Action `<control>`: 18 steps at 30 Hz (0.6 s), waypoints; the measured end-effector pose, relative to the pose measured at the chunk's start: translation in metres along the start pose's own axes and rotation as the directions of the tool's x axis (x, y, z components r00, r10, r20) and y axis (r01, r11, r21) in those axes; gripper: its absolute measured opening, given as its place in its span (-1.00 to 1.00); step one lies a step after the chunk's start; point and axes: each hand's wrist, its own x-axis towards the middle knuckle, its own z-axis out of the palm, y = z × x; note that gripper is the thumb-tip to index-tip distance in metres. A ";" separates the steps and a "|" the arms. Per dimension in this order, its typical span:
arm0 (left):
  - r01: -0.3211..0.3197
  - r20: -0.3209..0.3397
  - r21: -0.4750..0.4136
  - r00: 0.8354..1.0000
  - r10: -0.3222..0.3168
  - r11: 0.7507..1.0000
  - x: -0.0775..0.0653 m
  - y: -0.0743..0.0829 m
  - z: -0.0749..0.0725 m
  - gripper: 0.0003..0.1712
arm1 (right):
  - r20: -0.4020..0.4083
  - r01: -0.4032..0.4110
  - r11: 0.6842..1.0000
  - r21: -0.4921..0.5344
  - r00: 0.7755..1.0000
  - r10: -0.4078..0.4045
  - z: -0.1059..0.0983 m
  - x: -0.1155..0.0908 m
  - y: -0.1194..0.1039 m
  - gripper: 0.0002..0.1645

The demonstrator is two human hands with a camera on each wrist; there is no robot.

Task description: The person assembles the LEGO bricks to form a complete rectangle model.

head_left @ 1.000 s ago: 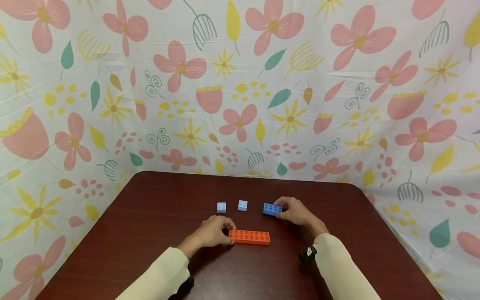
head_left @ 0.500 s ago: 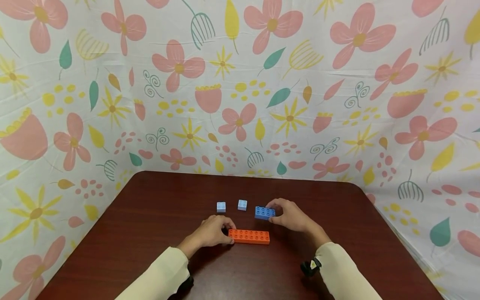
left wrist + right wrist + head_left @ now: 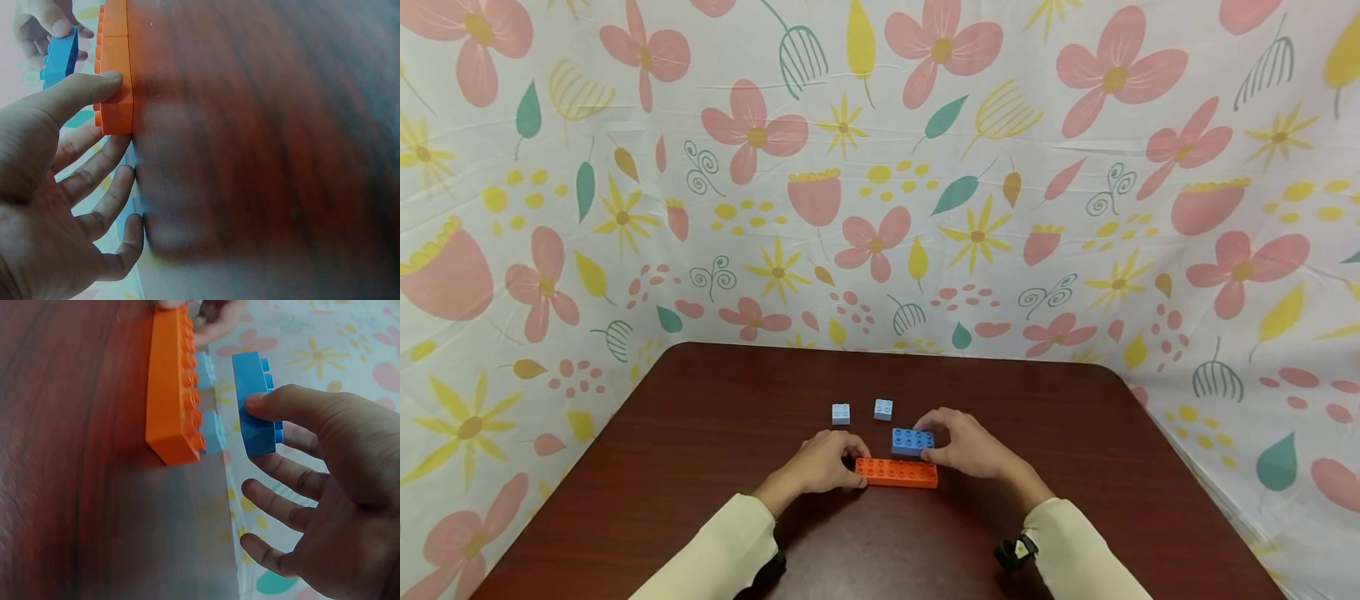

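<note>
A long orange toy building brick row (image 3: 897,472) lies on the dark table, a seam crossing its side in the left wrist view. My left hand (image 3: 820,463) pinches its left end, thumb on the near side (image 3: 115,87). Thumb and fingers of my right hand (image 3: 968,446) grip a blue eight-stud brick (image 3: 913,442), studs up. In the right wrist view the blue brick (image 3: 253,403) is held off the table, apart from the orange row and just behind it. The right hand's other fingers are spread and hold nothing.
Two small light blue bricks, a left one (image 3: 841,414) and a right one (image 3: 883,409), stand on the table behind the orange row. The brown table (image 3: 745,383) has rounded far corners. A flowered cloth (image 3: 880,167) hangs behind it.
My right hand has carried the blue brick left and toward me, from the right of the light blue bricks to just behind the orange row. The left hand stays on the orange row.
</note>
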 end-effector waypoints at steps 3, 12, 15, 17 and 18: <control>-0.001 0.000 0.004 1.000 0.001 1.000 0.000 0.000 0.000 -0.66 | 0.018 0.002 1.000 0.010 1.000 -0.002 0.006 0.000 -0.005 -0.64; -0.001 -0.001 -0.002 1.000 0.001 1.000 0.001 -0.001 -0.001 -0.65 | 0.051 0.007 1.000 0.012 0.999 -0.008 0.018 -0.001 -0.012 -0.65; 0.001 0.004 -0.010 1.000 -0.001 1.000 0.001 -0.001 -0.001 -0.64 | 0.058 -0.002 1.000 0.005 0.998 0.002 0.021 -0.002 -0.013 -0.65; 0.001 0.008 -0.014 1.000 -0.001 1.000 0.001 -0.001 -0.001 -0.64 | 0.062 -0.001 1.000 0.004 0.998 0.000 0.023 -0.003 -0.013 -0.65; 0.000 0.008 -0.012 1.000 0.000 1.000 0.001 -0.001 -0.001 -0.64 | 0.065 0.005 1.000 0.002 0.998 -0.006 0.024 -0.003 -0.013 -0.65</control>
